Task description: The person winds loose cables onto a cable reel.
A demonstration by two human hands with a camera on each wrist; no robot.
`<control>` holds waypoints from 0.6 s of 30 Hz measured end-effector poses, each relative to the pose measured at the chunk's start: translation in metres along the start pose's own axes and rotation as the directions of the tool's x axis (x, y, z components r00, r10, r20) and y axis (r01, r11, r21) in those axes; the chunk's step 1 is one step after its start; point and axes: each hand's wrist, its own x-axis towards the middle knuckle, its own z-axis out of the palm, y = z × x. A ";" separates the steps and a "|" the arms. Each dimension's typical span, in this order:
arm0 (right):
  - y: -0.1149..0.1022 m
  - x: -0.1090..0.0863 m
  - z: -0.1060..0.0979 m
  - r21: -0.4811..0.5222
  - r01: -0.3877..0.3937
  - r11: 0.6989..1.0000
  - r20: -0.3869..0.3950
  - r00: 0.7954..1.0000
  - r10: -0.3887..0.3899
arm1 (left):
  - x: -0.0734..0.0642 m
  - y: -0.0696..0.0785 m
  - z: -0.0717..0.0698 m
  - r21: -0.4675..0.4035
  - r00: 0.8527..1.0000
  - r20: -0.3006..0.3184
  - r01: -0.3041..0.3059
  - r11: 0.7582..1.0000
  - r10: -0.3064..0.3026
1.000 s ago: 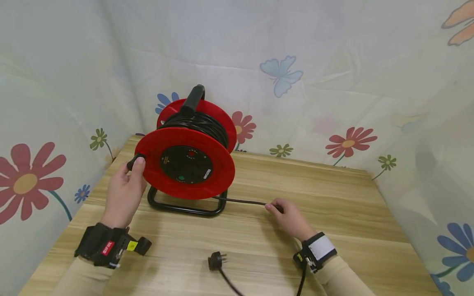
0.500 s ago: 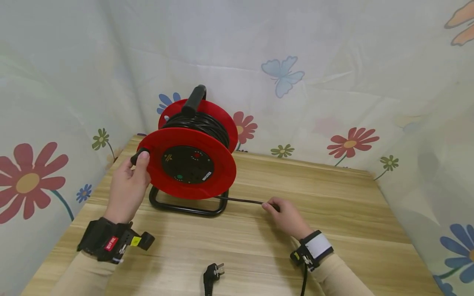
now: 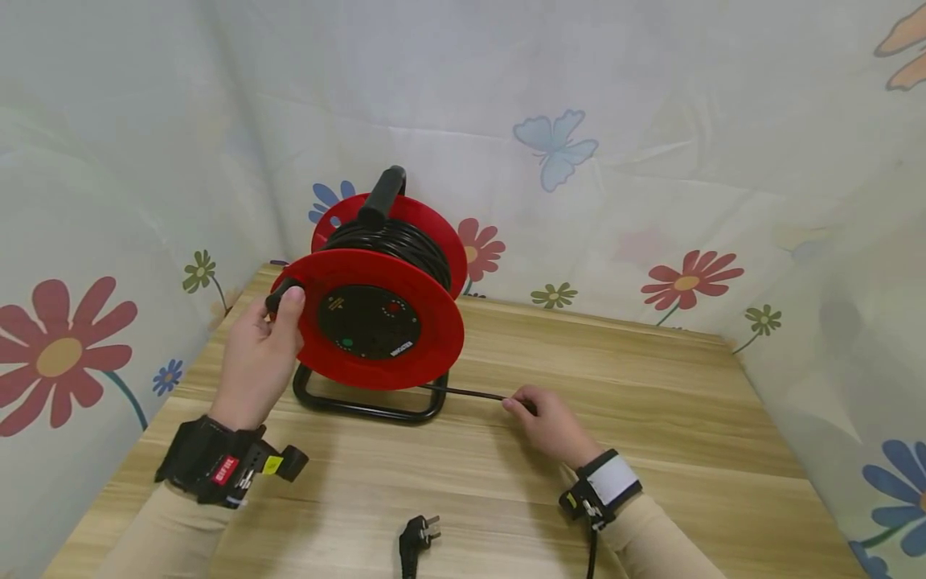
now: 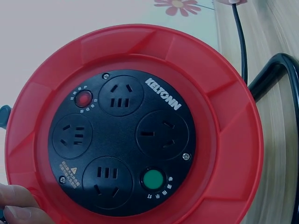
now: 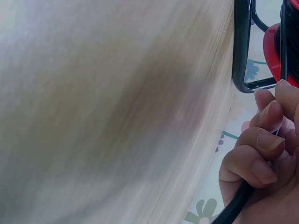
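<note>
A red cable reel (image 3: 441, 342) with black cord (image 3: 394, 239) wound on its drum stands at the left of the table. On its front face, the left wrist view shows a black socket panel (image 4: 117, 133) with a red button and a green light. My left hand (image 3: 256, 354) grips the small black crank knob (image 3: 284, 294) on the reel's rim. To the right of the reel, my right hand (image 3: 550, 426) holds the cord's free stretch (image 3: 473, 393), its fingers curled round it in the right wrist view. The black plug (image 3: 414, 537) lies near the table's front edge, prongs pointing right.
A black tube frame (image 3: 362, 412) with a top carry handle (image 3: 382, 197) supports the reel on the wooden table (image 3: 615, 362). Behind and on both sides hangs a pale curtain (image 3: 448, 72) printed with flowers and butterflies.
My left hand has moved the knob slightly up and right, turning the reel's face clockwise. My right hand has drifted left toward the reel with the cord. The plug has shifted nearer the front edge and turned.
</note>
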 end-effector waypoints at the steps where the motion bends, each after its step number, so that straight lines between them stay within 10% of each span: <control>1: 0.000 0.000 0.001 -0.005 0.000 1.000 0.001 1.000 0.000 | 0.000 0.001 0.000 0.007 1.000 0.000 0.000 1.000 0.000; 18: -0.007 0.003 0.010 -0.039 0.026 0.999 0.048 0.999 -0.024 | 0.003 0.018 0.005 0.152 0.994 -0.010 -0.105 0.983 0.108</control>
